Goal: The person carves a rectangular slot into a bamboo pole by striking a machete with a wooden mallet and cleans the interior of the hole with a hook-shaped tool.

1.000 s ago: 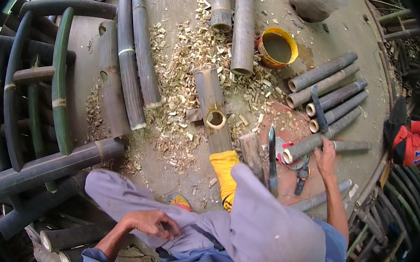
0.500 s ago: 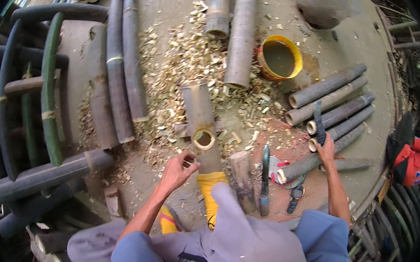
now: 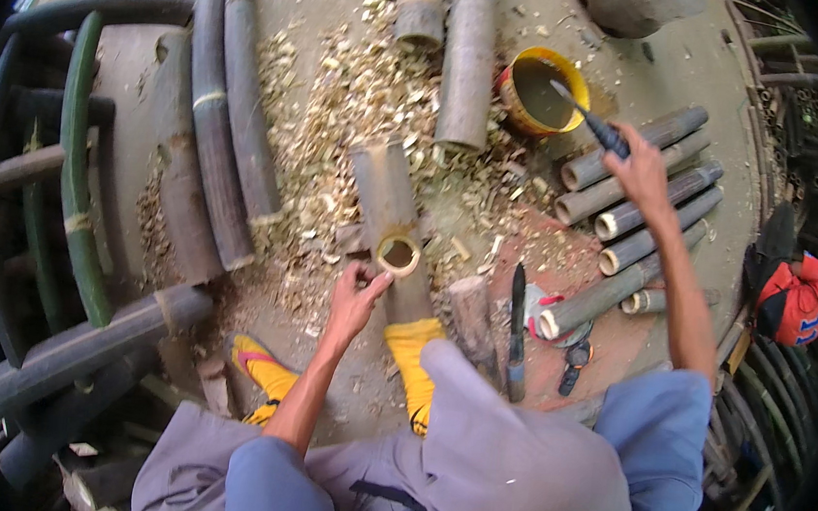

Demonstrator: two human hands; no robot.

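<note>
My right hand [image 3: 642, 174] is closed round the dark handle of a bladed tool [image 3: 603, 128]. Its narrow pale blade points up and left, over the yellow bucket [image 3: 579, 86] of murky water as seen from above. My left hand [image 3: 355, 295] is open, with loosely bent fingers and the thumb by the cut rim of a bamboo piece [image 3: 383, 187]. That piece has a round opening [image 3: 397, 254] facing up and runs down to my foot in a yellow sock [image 3: 410, 353]. Nothing shows between the left fingers.
Pale wood chips [image 3: 344, 114] cover the ground ahead. Cut bamboo lengths [image 3: 662, 200] lie at the right, beside a sheathlike long blade [image 3: 517, 328] and a short wooden block [image 3: 472, 310]. A bamboo frame [image 3: 78, 149] stands at the left. A red bag [image 3: 799, 299] is far right.
My right hand has lifted the bladed tool from above the bamboo lengths, up and left toward the bucket, tilting the blade leftward. My left hand has shifted slightly up toward the opening's rim.
</note>
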